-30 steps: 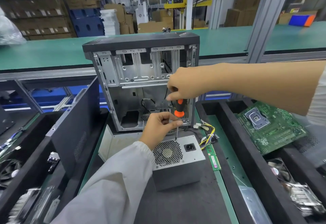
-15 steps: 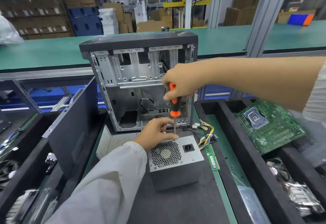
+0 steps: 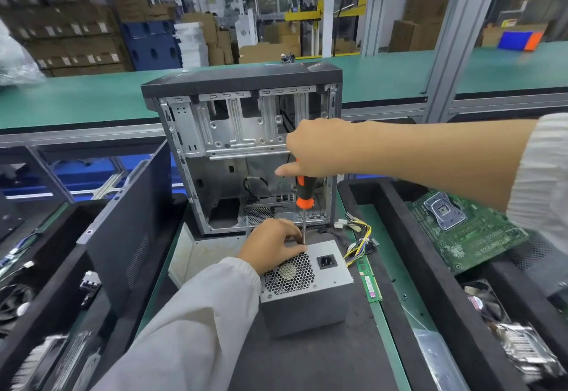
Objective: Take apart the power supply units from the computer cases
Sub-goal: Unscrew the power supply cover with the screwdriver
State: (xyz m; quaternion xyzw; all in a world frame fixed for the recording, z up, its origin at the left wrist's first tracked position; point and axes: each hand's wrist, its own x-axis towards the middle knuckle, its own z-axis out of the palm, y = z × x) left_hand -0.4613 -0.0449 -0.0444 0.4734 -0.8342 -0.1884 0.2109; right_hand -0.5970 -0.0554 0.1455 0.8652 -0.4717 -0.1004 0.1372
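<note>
Power supply unit (image 3: 302, 286) sits low in the centre of the frame on the dark mat (image 3: 307, 360), fan grille and socket facing up, just in front of the open computer case (image 3: 246, 150). Left hand (image 3: 272, 244) rests on its top rear edge, fingers curled over the corner. Right hand (image 3: 316, 147), centre frame, grips the orange-and-black screwdriver (image 3: 303, 195) upright, its tip touching the unit's top by the left fingers. Coloured cables (image 3: 358, 241) trail right of the unit. At right, a green motherboard (image 3: 461, 230) lies tilted in a black tray (image 3: 445, 283).
</note>
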